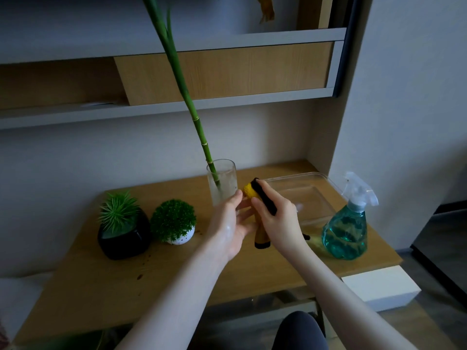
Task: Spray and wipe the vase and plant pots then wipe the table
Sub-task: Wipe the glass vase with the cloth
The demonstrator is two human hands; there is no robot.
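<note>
My left hand [231, 223] curls round the base of the glass vase [222, 183] on the tabletop [177, 269], a bamboo stalk [188, 102] standing in it, while my right hand [274, 215] grips a yellow-and-black cloth [255, 195] against its side, spray bottle [347, 226] of blue liquid right.

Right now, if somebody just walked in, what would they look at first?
Probably the tall green bamboo stalk leaning out of the glass vase at the back of the wooden table. Next, the two hands at the vase: the left hand holds its lower part, and the right hand grips a yellow and black cloth beside it. The blue spray bottle glows at the right.
</note>
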